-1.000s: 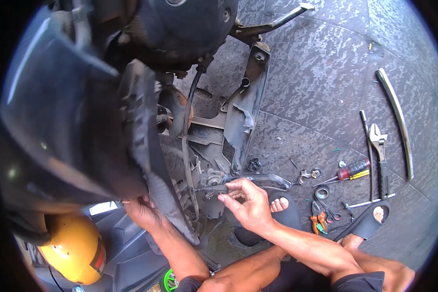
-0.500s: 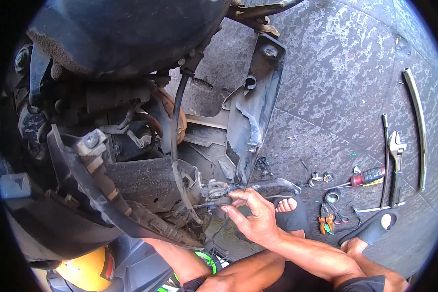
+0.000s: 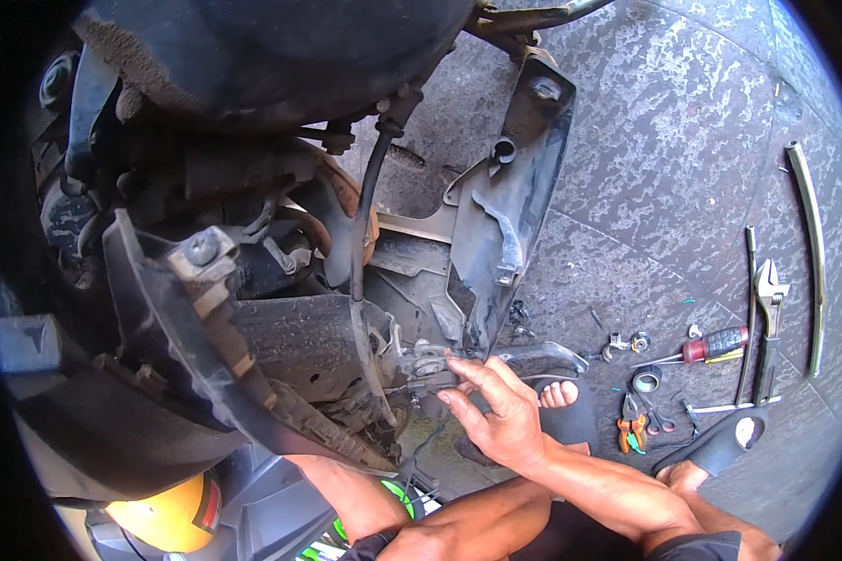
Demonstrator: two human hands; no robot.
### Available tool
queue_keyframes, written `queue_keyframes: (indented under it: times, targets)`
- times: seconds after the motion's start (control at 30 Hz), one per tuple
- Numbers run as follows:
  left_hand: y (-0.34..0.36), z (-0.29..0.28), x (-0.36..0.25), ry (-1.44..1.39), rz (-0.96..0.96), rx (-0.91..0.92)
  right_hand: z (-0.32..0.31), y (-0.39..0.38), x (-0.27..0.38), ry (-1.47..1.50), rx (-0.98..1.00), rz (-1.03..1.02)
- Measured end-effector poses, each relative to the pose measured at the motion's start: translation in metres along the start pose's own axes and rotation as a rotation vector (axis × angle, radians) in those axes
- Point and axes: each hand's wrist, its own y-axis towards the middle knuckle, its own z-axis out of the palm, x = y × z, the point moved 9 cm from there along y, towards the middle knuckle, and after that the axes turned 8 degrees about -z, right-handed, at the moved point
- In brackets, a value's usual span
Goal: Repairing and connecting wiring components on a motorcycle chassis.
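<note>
My right hand (image 3: 500, 411) is by the end of the machine's frame, its thumb and forefinger apart. The forefinger's tip is at a small grey metal bracket (image 3: 428, 359) with a round fitting. Just below that bracket lies a short dark piece, between the finger and the thumb but apparently not gripped. From it, a metal lever (image 3: 543, 352) runs off to the right. A black hose (image 3: 360, 243) comes down to the left of the hand. My left hand is out of sight; a bare limb (image 3: 346, 496) passes beneath the curved dark panel (image 3: 168, 327).
On the floor at right lie orange-handled pliers (image 3: 632, 425), a tape roll (image 3: 646, 379), scissors (image 3: 662, 421), a red-handled screwdriver (image 3: 711, 346), an adjustable wrench (image 3: 770, 309), a thin rod and a metal tube (image 3: 807, 252). A yellow helmet (image 3: 164, 514) sits at lower left.
The right hand's thumb and forefinger have spread away from the small dark piece they were pinching. The whole view has shifted slightly, so the machine appears further right.
</note>
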Motion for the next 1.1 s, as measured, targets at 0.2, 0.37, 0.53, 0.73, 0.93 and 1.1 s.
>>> queue_keyframes:
  times: [0.2,0.37,0.53,0.73,0.93,1.1]
  targets:
    - [0.0,0.001,-0.002,-0.05,-0.003,0.002,-0.001,0.001,0.006,-0.046,0.018,-0.143]
    - [0.0,0.003,-0.005,-0.079,-0.014,0.008,0.0,-0.001,0.002,-0.09,0.045,-0.189]
    - [-0.009,0.003,0.0,-0.12,-0.035,0.011,0.002,-0.001,-0.001,-0.087,0.064,-0.176]
    - [-0.02,0.005,-0.005,-0.152,-0.045,0.015,0.006,0.001,-0.002,-0.11,0.074,-0.167]
    - [-0.027,0.017,-0.016,-0.152,0.015,-0.049,-0.004,-0.002,0.015,-0.072,-0.005,-0.227]
    - [-0.019,0.002,-0.02,0.024,0.023,0.076,0.002,-0.001,0.018,-0.047,-0.012,-0.239]
